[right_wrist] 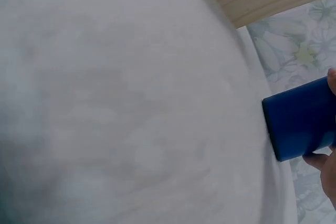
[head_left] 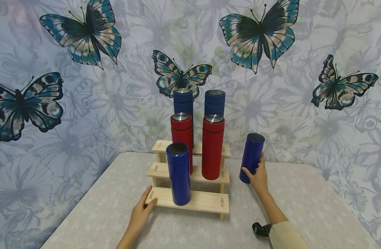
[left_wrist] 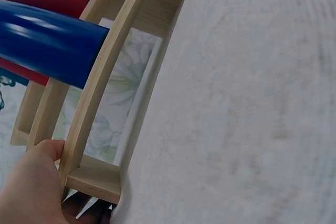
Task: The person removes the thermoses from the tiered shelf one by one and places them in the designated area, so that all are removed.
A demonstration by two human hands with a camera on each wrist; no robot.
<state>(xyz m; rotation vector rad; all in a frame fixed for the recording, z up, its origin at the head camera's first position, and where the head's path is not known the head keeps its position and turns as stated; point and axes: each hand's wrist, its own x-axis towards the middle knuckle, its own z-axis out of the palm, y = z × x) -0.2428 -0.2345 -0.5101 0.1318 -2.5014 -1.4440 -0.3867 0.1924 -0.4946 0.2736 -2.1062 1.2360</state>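
Note:
My right hand (head_left: pixel 259 177) grips a glossy blue vacuum flask (head_left: pixel 252 155) around its lower half, to the right of a three-step wooden stand (head_left: pixel 206 201). That flask leans slightly; in the right wrist view its base (right_wrist: pixel 273 129) shows close over the tablecloth. At the stand's lowest step, my left hand (head_left: pixel 140 210) grips the left end, thumb on top and fingers curled around the end piece (left_wrist: pixel 94 182). Another blue flask (head_left: pixel 179 176) stands upright on this step, left of its middle. Two red flasks (head_left: pixel 213 148) (head_left: pixel 184 129) occupy the middle step.
Two dark blue flasks (head_left: pixel 214 101) (head_left: pixel 183 102) stand on the top step, partly hidden by the red ones. A pale cloth (head_left: pixel 103 207) covers the table. Behind it hangs a floral backdrop (head_left: pixel 131 114) with butterflies. A dark wrist device (head_left: pixel 261 229) sits at my right sleeve.

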